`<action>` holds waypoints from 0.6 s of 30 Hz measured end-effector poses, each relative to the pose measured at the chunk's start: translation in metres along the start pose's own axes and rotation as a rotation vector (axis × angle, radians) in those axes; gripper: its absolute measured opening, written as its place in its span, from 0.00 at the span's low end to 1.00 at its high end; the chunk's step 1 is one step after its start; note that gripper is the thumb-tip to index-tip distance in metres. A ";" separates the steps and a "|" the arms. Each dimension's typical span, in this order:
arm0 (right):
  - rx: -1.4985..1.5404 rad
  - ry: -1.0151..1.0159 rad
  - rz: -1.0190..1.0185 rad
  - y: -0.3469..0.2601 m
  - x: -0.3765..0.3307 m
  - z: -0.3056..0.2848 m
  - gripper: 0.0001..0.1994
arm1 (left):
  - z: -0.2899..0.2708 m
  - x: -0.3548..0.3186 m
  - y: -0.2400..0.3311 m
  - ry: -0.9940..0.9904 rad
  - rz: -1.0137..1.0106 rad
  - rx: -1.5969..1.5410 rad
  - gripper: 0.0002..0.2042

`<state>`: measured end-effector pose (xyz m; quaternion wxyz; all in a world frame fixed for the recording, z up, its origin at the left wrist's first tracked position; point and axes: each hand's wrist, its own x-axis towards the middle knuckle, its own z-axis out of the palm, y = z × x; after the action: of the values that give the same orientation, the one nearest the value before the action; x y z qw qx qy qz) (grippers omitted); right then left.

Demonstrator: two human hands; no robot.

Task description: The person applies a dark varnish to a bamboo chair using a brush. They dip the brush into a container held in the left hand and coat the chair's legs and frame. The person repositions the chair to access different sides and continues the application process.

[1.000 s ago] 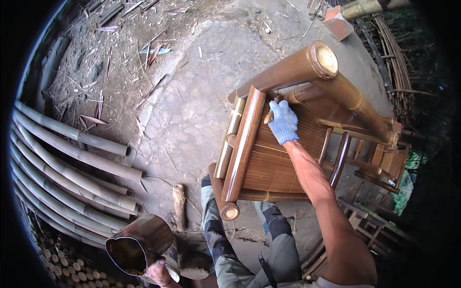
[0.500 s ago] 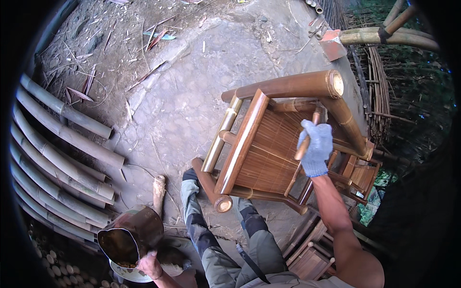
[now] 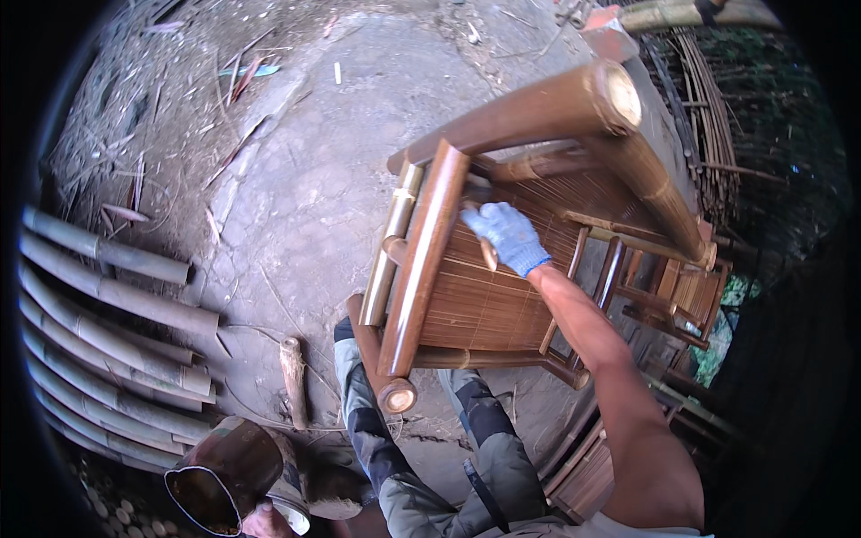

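A glossy brown bamboo chair [image 3: 489, 309] stands tilted before my legs, its slatted panel facing up. My right hand [image 3: 509, 238], in a pale blue knit glove, grips a wooden-handled brush [image 3: 490, 255] over the slats, near the thick left bar. The brush's head lies partly in shadow beside that bar. At lower left my bare left hand [image 3: 267, 521] is closed on the side of a metal can [image 3: 235, 455]. The can tips toward the left, and dark brown liquid shows inside its mouth. Part of the left hand is cut off by the lower edge.
Split bamboo poles [image 3: 117, 296] lie in a row at left. A short wooden stick [image 3: 293, 381] rests on the concrete near my foot. More bamboo furniture [image 3: 677, 296] stands at right, with bundled sticks [image 3: 708, 125] beyond. A brick [image 3: 610, 36] sits at the far right.
My right hand has swept the brush leftward across the slats to the thick left bar. The can and left hand sit lower in view. The whole view has shifted slightly.
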<state>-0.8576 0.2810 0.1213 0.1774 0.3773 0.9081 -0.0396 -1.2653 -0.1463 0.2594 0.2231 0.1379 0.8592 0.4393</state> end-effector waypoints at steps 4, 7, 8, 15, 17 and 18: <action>0.238 0.189 -0.065 0.006 0.005 -0.009 0.21 | 0.030 -0.001 0.014 0.003 0.080 -0.054 0.42; 0.293 0.210 0.001 0.044 0.000 0.018 0.19 | 0.061 -0.006 0.033 -0.019 0.150 -0.129 0.43; 0.309 0.208 0.003 0.051 -0.005 0.027 0.18 | 0.069 -0.010 0.038 -0.021 0.172 -0.147 0.43; 0.187 0.164 0.203 0.119 -0.110 0.067 0.16 | 0.119 -0.039 0.074 -0.045 0.274 -0.253 0.44; 0.166 0.181 0.294 0.138 -0.144 0.089 0.15 | 0.134 -0.048 0.083 -0.075 0.297 -0.281 0.44; 0.163 0.171 0.359 0.147 -0.158 0.100 0.15 | 0.141 -0.053 0.088 -0.095 0.306 -0.294 0.44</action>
<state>-0.6223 0.2591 0.0922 0.0729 0.5479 0.8319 -0.0487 -1.1447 -0.0208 0.2727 0.2118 0.2532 0.7433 0.5818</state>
